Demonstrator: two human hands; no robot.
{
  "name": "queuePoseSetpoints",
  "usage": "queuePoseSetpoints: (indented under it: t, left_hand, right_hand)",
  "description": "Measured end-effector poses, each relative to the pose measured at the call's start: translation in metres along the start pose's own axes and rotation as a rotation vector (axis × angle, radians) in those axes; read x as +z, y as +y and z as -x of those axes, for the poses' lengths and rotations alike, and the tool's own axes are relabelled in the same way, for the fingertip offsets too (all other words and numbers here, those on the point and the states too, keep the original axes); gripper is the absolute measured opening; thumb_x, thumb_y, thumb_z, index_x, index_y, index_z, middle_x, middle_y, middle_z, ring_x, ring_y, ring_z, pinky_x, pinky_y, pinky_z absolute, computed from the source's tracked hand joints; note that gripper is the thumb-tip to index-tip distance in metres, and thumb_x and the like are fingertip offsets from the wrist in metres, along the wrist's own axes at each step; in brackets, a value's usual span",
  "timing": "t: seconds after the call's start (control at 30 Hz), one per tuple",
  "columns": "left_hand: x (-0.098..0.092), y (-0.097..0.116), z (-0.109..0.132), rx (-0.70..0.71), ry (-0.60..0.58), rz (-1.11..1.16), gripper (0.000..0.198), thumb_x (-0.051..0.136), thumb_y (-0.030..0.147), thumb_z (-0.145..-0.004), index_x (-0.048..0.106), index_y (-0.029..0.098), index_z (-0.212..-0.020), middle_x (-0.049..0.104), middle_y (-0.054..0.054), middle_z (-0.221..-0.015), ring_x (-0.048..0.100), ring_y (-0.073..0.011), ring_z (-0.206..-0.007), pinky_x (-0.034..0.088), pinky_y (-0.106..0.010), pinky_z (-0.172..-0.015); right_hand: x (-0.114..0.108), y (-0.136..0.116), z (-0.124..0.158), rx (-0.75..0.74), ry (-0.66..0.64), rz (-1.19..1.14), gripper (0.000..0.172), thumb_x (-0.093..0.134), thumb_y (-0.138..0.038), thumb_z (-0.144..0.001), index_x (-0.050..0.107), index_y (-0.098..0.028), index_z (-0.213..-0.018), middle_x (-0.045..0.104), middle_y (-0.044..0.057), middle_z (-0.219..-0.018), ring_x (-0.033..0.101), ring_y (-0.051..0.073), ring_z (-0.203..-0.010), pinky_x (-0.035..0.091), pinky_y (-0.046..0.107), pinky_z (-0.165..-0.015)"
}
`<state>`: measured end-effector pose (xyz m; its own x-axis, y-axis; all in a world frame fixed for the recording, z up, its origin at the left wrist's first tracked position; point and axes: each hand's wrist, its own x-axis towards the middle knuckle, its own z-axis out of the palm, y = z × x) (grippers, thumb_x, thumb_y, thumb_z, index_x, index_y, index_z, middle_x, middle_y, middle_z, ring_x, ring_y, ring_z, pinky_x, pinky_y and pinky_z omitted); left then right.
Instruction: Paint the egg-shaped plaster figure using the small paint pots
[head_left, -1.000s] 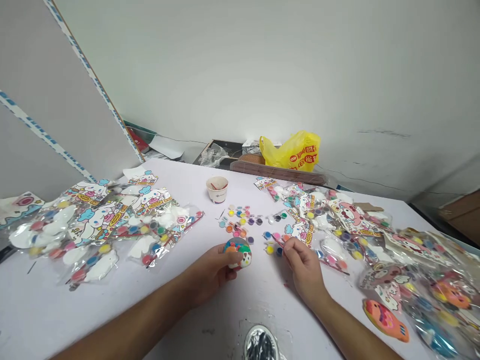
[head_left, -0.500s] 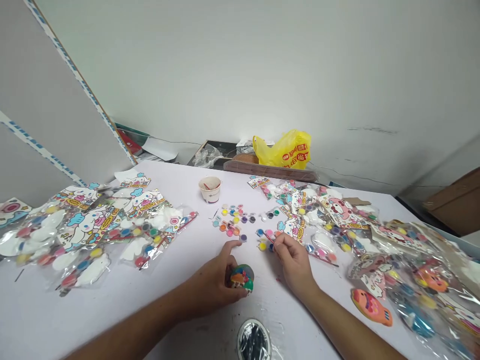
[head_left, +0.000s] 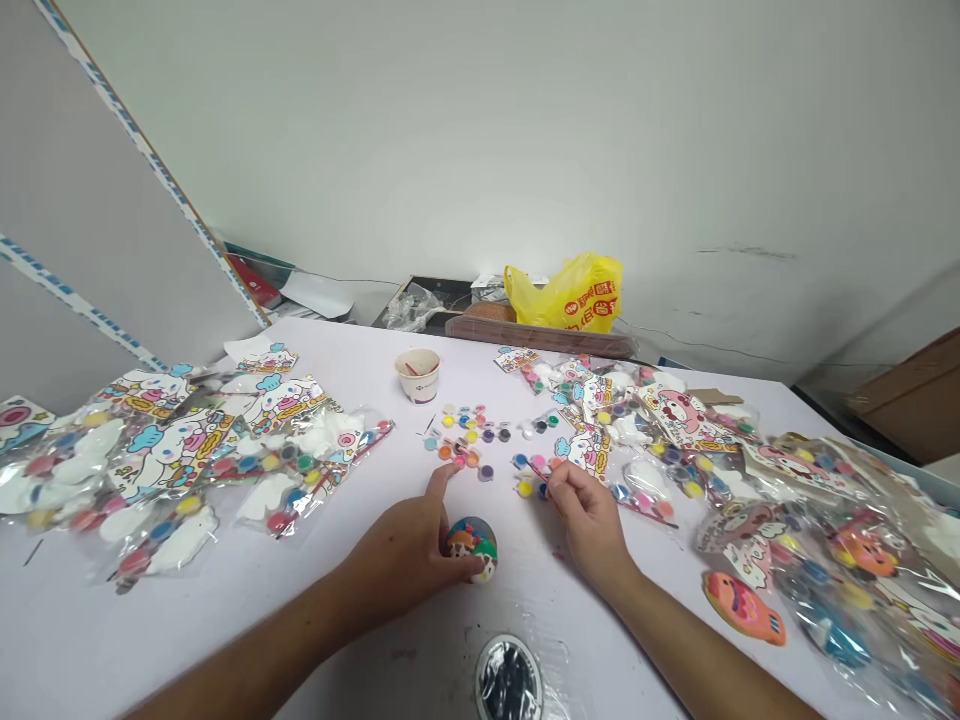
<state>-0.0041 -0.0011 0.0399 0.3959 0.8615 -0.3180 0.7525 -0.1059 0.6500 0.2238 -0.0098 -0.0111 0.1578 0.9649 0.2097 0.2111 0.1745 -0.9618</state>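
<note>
My left hand (head_left: 416,545) grips a small round painted piece (head_left: 472,548) in orange, green, blue and white between thumb and fingers, while its index finger reaches toward the small paint pots (head_left: 459,458). In my right hand (head_left: 589,510) is a thin red paintbrush (head_left: 537,470), pinched near the pots at centre right, its tip over or beside them. A single purple pot (head_left: 486,473) sits between the two hands. Near the front edge lies an oval black-and-silver object (head_left: 508,680).
A paper cup (head_left: 418,376) with a brush in it stands behind the pots. Bagged craft kits (head_left: 172,450) spread at left, more kits (head_left: 675,420) at right. A painted orange piece (head_left: 742,608) lies right of my right arm. A yellow bag (head_left: 570,295) sits at the back.
My left hand has shifted slightly left with the painted piece, which is now turned to show more of its face. The index finger has moved from the purple pot toward the pink ones.
</note>
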Motion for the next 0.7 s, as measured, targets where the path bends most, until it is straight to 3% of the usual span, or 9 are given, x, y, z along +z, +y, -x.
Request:
queuePoseSetpoints:
  t: [0.3,0.7]
  left_hand:
    - [0.002,-0.001,0.000,-0.004,-0.012,-0.038,0.093,0.072,0.049,-0.074,0.026,0.022,-0.150,0.063,0.002,-0.080,0.060,-0.0243,-0.078,0.038,-0.031,-0.065]
    - [0.016,0.002,0.004,0.174,-0.017,0.028,0.080,0.071,0.039,-0.077,0.030,0.022,-0.144,0.056,-0.002,-0.094,0.054,-0.0250,-0.088,0.042,-0.036,-0.081]
  right_hand:
    - [-0.001,0.001,0.001,0.016,0.007,-0.007,0.029,0.050,-0.034,-0.088,0.045,-0.022,-0.063,0.034,-0.006,-0.056,0.028,0.012,-0.052,0.021,0.027,-0.052]
    - [0.000,-0.003,0.001,0.016,0.007,-0.002,0.026,0.051,-0.031,-0.086,0.047,-0.021,-0.063,0.035,-0.006,-0.054,0.029,0.012,-0.051,0.021,0.027,-0.051]
